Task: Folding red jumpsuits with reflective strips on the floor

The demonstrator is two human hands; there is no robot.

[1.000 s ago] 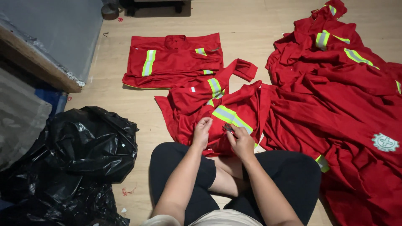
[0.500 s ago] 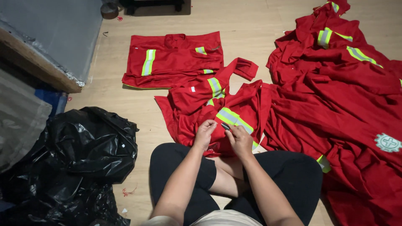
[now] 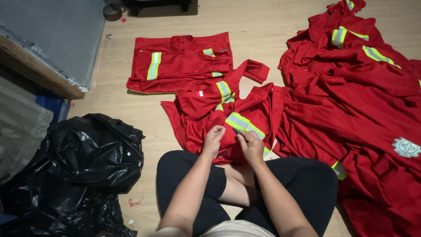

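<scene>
Underfoot, a pale wood-look floor (image 3: 272,26) carries everything. Both hands pinch one red work garment (image 3: 219,114) with reflective yellow-green stripes, spread just ahead of the crossed legs: the left hand (image 3: 213,140) is closed on a fold of cloth, the right hand (image 3: 251,145) is closed on the fabric beside a stripe, with something small and dark at its fingertips. A folded red garment (image 3: 180,61) lies flat beyond. A large heap of red garments (image 3: 351,96) fills the right. A crumpled black plastic bag (image 3: 83,162) sits at the left, below a grey wall (image 3: 57,30).
</scene>
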